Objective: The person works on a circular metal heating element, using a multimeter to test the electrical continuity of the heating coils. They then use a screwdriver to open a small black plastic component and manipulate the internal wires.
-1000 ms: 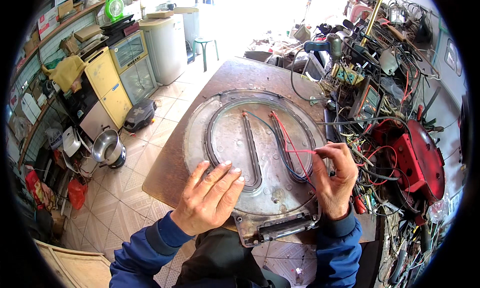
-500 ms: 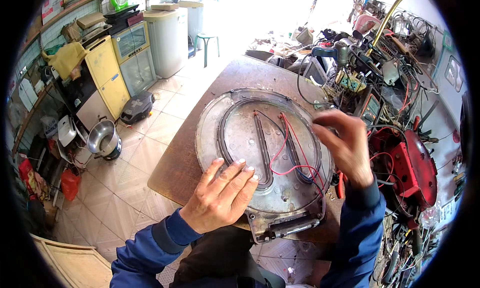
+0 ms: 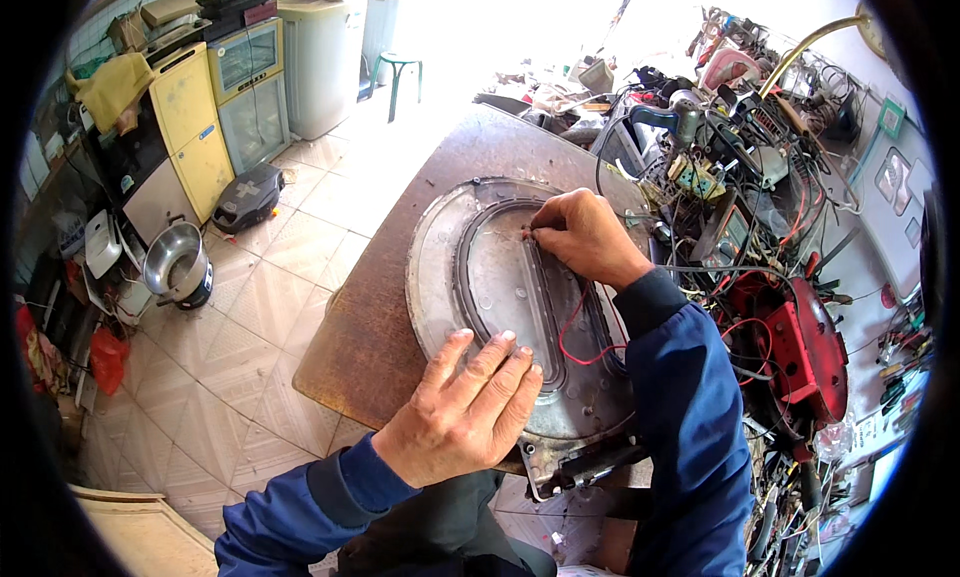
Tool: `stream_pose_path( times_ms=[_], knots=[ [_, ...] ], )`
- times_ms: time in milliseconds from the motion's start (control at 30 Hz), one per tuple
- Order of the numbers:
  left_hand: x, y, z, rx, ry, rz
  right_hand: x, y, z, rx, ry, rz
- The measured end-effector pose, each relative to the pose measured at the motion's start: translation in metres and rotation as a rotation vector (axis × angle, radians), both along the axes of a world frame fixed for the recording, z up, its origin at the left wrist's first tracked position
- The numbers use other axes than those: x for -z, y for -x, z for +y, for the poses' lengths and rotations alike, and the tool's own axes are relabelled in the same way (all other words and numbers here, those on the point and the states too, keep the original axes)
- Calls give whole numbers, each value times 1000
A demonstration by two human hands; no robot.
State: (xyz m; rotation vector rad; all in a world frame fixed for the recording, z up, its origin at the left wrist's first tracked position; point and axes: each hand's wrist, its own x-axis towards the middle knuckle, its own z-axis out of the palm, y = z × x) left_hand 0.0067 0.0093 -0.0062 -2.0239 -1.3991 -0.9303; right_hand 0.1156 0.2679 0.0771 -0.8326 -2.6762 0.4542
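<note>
A round grey metal heating plate [image 3: 436,277] lies underside up on the brown table, with a hinge bracket [image 3: 545,472] at its near edge. A looped heating tube [image 3: 463,267] runs around its face. My left hand [image 3: 465,402] rests on the plate's near left part, fingers spread. My right hand [image 3: 590,239] is closed in a pinch at the tube's far left terminal [image 3: 527,233]; what sits between the fingertips is hidden. A red wire [image 3: 566,345] curves over the plate below my right hand. My right forearm covers the plate's right side.
The wooden table [image 3: 375,317] extends left and beyond the plate. Tools, cables and a blue-handled tool [image 3: 655,117] crowd the right. A red round appliance shell [image 3: 800,347] lies there too. On the tiled floor at left stand a steel pot [image 3: 175,259] and a black appliance [image 3: 248,199].
My right hand has moved left and down from above the plate's right edge to the tube's far left terminal and closed. My left hand stays spread on the plate. The view has shifted slightly.
</note>
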Motion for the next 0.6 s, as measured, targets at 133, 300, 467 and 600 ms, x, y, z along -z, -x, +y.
stream_pose_path(
  times_ms=[133, 300, 467, 600],
  knots=[
    [-1, 1, 0, -7, 11, -2, -6, 4, -5, 23, -20, -34],
    [-1, 0, 0, 2, 15, -4, -6, 2, -1, -29, -15, -4],
    [-3, -1, 2, 30, 22, -35, -6, -17, 4, -47, -5, 175],
    [-1, -1, 1, 19, 30, -33, -31, -60, -10, 35, 56, 448]
  ],
)
